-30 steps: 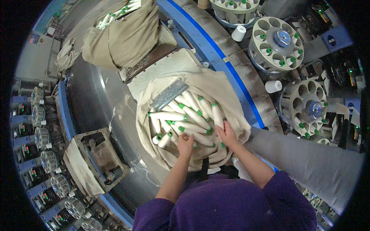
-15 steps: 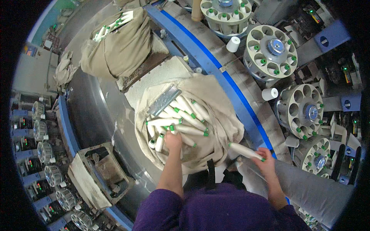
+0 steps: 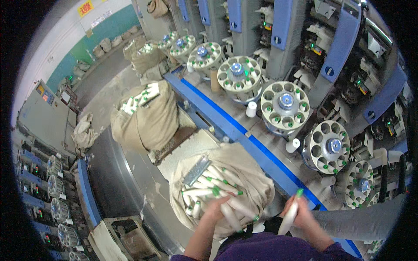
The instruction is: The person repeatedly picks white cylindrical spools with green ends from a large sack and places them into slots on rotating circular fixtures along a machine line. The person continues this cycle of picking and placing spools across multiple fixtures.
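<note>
In my left hand [image 3: 214, 209] is a white yarn bobbin [image 3: 230, 216], slightly blurred, its lower end slanting down to the right over the near side of a beige cloth sack [image 3: 257, 182]. My right hand [image 3: 301, 214], off the sack's right side, is closed round another white yarn bobbin [image 3: 288, 219]. That one stands steeply tilted, green tip up. Several more green-tipped bobbins [image 3: 198, 192] lie heaped in the open sack. On the heap's far side rests a flat grey metal plate [image 3: 197, 171].
Along the right runs a blue machine rail [image 3: 230, 115] with round bobbin magazines [image 3: 286, 101] behind it. A grey padded tube [image 3: 348, 222] lies beside my right forearm. Another full sack [image 3: 150, 122] stands farther off on the left. A metal-framed cart [image 3: 135, 239] is at lower left.
My view has tipped upward, showing more of the aisle. My left hand has drawn a bobbin off the heap toward me. The right hand's bobbin has swung from nearly level to steep, green tip up.
</note>
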`<move>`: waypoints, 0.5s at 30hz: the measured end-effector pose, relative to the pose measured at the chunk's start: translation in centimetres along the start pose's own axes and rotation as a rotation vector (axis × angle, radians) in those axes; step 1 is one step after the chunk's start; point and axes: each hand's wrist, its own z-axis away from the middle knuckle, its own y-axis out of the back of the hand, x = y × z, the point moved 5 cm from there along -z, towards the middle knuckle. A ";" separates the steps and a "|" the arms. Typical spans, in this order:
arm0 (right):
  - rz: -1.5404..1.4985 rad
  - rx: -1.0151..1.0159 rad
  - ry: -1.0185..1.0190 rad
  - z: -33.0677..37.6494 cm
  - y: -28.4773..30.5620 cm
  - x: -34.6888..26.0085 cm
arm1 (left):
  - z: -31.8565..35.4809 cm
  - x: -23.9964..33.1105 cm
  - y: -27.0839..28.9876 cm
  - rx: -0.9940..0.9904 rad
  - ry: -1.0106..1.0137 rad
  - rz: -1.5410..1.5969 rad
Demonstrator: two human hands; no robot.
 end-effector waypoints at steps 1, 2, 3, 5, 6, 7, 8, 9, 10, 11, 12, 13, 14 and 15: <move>0.088 -0.061 -0.113 0.5 0.0 2.4 | 0.5 0.3 -2.3 -0.107 0.046 0.031; 0.074 -0.061 -0.319 0.7 0.2 4.9 | 0.9 0.2 -4.5 -0.199 0.093 -0.009; 0.420 -0.046 -0.376 0.8 0.8 6.0 | 1.2 0.1 -7.0 -0.353 0.129 -0.027; 0.606 -0.073 -0.443 0.1 0.8 6.6 | 0.8 -0.5 -10.7 -0.404 0.224 -0.102; 0.616 -0.211 -0.358 -0.8 -0.2 5.9 | 0.6 -0.1 -12.4 -0.426 0.135 -0.159; 0.632 -0.343 -0.242 -1.7 -1.1 4.2 | -0.2 0.1 -13.8 -0.349 0.096 -0.257; 0.712 -0.327 -0.166 -2.9 -1.4 2.6 | -1.0 0.9 -14.7 -0.203 0.063 -0.296; 0.541 -0.454 -0.163 -3.8 -2.2 0.6 | -1.6 2.2 -15.3 -0.091 0.010 -0.324; 0.235 -0.592 -0.306 -4.3 -2.9 -0.9 | -2.2 3.7 -17.4 -0.262 -0.092 -0.226; -0.144 -0.755 -0.427 -4.4 -3.4 -3.4 | -2.8 5.3 -19.6 -0.414 -0.211 -0.107; -0.341 -0.907 -0.529 -4.1 -3.4 -5.8 | -3.4 6.7 -21.3 -0.498 -0.303 -0.020; -0.295 -0.955 -0.551 -3.9 -2.5 -8.1 | -4.1 8.0 -22.9 -0.520 -0.379 0.048; 0.033 -0.872 -0.366 -4.2 -0.5 -10.4 | -4.8 8.8 -24.3 -0.478 -0.460 0.066; 0.142 -0.837 -0.319 -3.9 1.5 -13.2 | -5.2 9.6 -25.9 -0.489 -0.556 0.089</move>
